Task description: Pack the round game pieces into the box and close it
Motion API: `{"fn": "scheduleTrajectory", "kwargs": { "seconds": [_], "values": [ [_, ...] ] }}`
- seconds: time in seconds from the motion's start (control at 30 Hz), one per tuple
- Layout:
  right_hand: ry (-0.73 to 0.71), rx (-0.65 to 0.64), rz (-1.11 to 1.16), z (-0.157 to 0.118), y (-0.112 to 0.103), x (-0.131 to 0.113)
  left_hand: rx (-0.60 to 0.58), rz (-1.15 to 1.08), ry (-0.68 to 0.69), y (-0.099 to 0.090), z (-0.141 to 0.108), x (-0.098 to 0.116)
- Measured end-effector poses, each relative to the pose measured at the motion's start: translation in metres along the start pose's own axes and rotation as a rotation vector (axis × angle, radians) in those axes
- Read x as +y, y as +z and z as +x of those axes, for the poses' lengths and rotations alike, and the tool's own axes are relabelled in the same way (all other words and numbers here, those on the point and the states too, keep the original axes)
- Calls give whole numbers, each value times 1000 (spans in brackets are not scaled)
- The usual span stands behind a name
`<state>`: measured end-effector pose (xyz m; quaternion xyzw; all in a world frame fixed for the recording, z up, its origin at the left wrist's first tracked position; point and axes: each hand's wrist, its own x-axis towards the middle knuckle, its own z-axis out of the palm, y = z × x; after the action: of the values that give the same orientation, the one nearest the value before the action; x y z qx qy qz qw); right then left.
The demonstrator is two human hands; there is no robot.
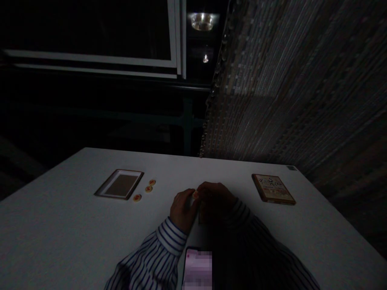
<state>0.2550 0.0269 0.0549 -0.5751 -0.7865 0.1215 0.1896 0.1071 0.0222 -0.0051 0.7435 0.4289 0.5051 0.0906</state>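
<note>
A round wooden piece (195, 195) with a red mark sits between my two hands near the middle of the white table (90, 225). My left hand (183, 209) has its thumb and fingers closed on the left side of this piece. From the right, my right hand (216, 199) touches the same piece with curled fingers; much of that hand is in deep shadow. Under my hands, the edge of a dark object shows, too dim to make out. Several similar round pieces (148, 188) lie to the left, beside a shallow open tray (122, 184).
A flat box (273, 188) with dark writing lies at the right of the table. A phone (198, 268) with a lit screen is at the near edge, between my forearms. Behind the table hangs a string curtain (260, 80), beside a white-framed window (177, 40).
</note>
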Motion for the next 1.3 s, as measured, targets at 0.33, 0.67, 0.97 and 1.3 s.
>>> {"fn": "scheduleTrajectory", "kwargs": {
  "seconds": [0.33, 0.67, 0.97, 1.3],
  "values": [
    [38, -48, 99, 1, 1, 2, -1, -34, 28, 0, 0, -1],
    [0, -56, -20, -1, -11, -7, -11, -129, -81, 0, -1, -5],
    [-63, -64, -81, 1, -7, -2, -67, -267, -227, -1, 0, -8],
    [-158, -74, -96, 3, 0, 5, -105, -410, -430, -2, 3, -4]
  ]
}}
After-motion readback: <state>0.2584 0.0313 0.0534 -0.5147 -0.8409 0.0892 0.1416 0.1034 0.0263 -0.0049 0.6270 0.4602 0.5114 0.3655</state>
